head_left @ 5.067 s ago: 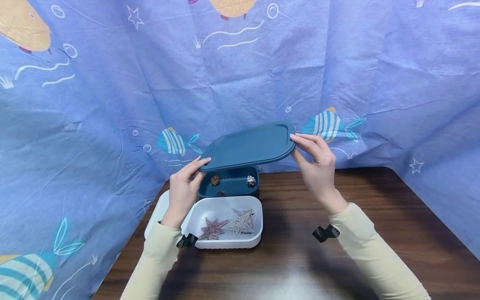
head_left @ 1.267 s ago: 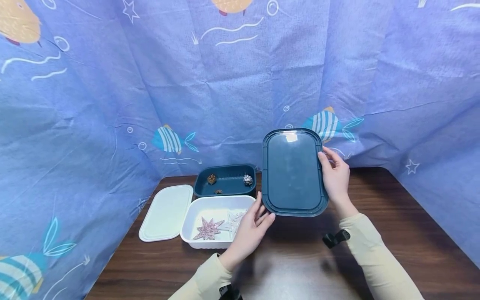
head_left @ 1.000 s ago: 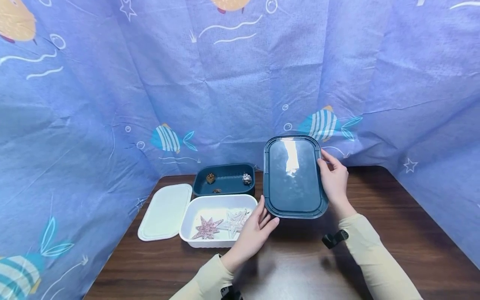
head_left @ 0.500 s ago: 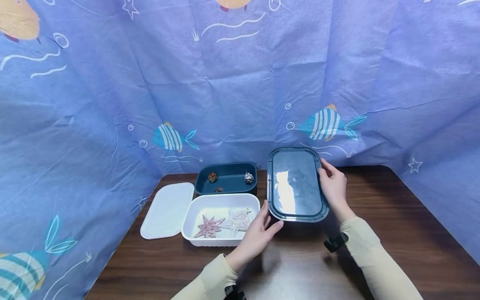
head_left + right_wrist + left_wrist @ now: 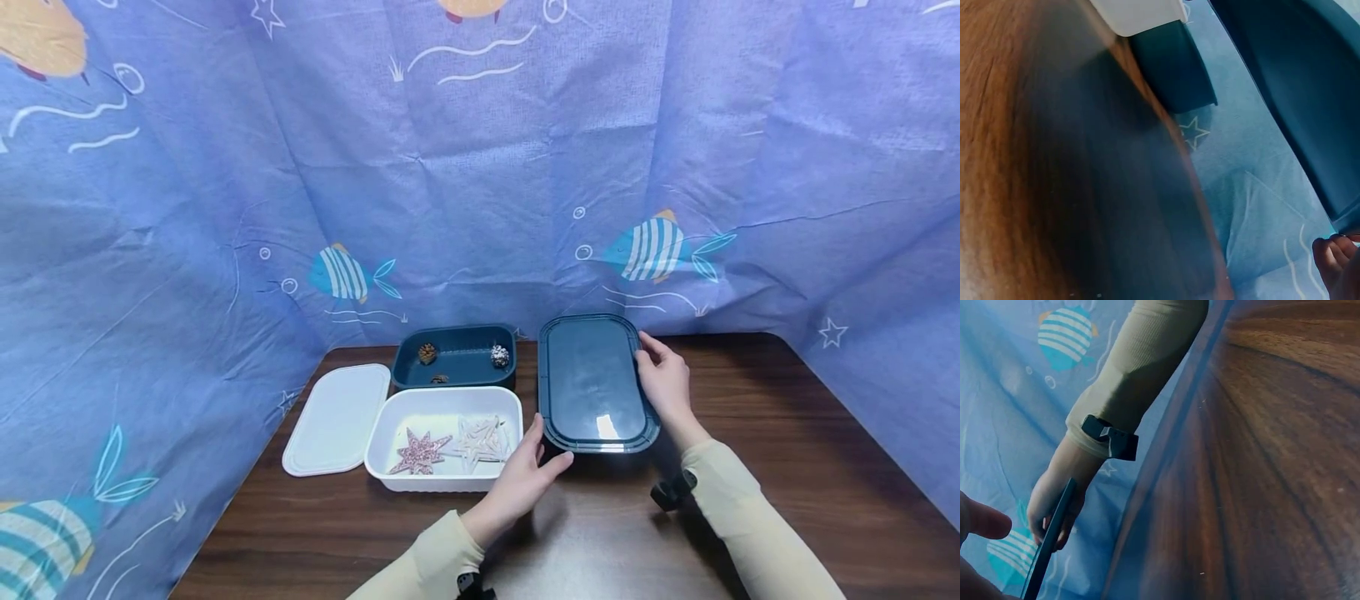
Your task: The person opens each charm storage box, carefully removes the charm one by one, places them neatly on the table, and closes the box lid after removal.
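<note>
A dark blue lid (image 5: 592, 375) is held over the table right of the boxes, its grooved rim facing up. My right hand (image 5: 667, 379) pinches its right edge, fingers partly hidden beneath. At the near left corner my left hand (image 5: 521, 483) holds the lid, thumb by the front edge. The left wrist view shows the lid (image 5: 1047, 544) edge-on, apart from the tabletop. A white box (image 5: 444, 479) contains a pink glitter star (image 5: 420, 452) and pale star ornaments (image 5: 478, 442). Behind it, a dark blue box (image 5: 461, 367) contains a brown pine cone (image 5: 427, 353), a white-tipped pine cone (image 5: 499, 356) and another small brown piece (image 5: 439, 379).
A white lid (image 5: 337, 421) lies on the wooden table (image 5: 315, 533), left of the white box. Blue fish-patterned cloth (image 5: 480, 192) hangs behind the table and along both sides.
Both hands have brought the dark blue lid from above the boxes to the right, turned lengthwise and flipped over. In the last second it has sunk lower toward the table.
</note>
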A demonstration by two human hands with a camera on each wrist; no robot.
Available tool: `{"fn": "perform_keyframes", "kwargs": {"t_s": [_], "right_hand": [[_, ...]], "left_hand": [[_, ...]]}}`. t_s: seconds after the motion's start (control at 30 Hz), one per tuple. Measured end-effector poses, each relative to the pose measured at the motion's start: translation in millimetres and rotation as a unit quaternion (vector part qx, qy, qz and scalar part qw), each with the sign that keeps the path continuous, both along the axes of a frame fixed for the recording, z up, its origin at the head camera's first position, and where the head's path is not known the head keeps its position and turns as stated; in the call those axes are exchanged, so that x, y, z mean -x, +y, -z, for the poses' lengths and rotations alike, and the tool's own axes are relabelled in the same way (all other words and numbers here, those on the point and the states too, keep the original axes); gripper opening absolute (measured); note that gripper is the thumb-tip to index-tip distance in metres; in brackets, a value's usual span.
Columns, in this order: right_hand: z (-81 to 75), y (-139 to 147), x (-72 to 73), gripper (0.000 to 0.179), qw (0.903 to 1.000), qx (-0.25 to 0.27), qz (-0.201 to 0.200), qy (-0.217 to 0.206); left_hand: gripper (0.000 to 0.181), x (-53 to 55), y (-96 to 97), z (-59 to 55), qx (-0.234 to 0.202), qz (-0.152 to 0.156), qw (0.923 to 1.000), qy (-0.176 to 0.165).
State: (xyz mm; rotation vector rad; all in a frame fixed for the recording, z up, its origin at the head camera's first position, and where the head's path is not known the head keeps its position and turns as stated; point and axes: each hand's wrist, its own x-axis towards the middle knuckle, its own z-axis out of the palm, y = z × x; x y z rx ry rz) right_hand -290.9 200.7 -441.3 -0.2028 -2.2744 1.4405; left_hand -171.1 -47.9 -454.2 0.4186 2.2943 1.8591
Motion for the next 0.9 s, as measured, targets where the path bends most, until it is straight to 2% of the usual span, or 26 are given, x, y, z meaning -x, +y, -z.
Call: {"fn": "perform_keyframes", "kwargs": {"t_s": [0.2, 0.37, 0.63, 0.9], "right_hand": [[9.8, 0, 1.4, 0.042, 0.9997, -0.013, -0.011, -0.016], [19.0, -2, 6.3, 0.041, 0.9994, -0.026, -0.013, -0.019], [30.9, -4, 10.2, 0.042, 0.9981, -0.037, -0.034, -0.034], [39.6, -7, 14.0, 0.043, 0.9966, -0.054, -0.046, -0.043]], "left_hand": [[0.082, -3.0, 1.2, 7.7, 0.013, 0.002, 0.9999, 0.008], [0.085, -2.9, 3.4, 12.7, 0.046, -0.008, 0.9988, 0.011], [0.088, -0.5, 5.3, 24.6, 0.072, -0.014, 0.9973, -0.004], [0.086, 0.5, 5.3, 28.5, 0.095, -0.010, 0.9945, -0.041]]}}
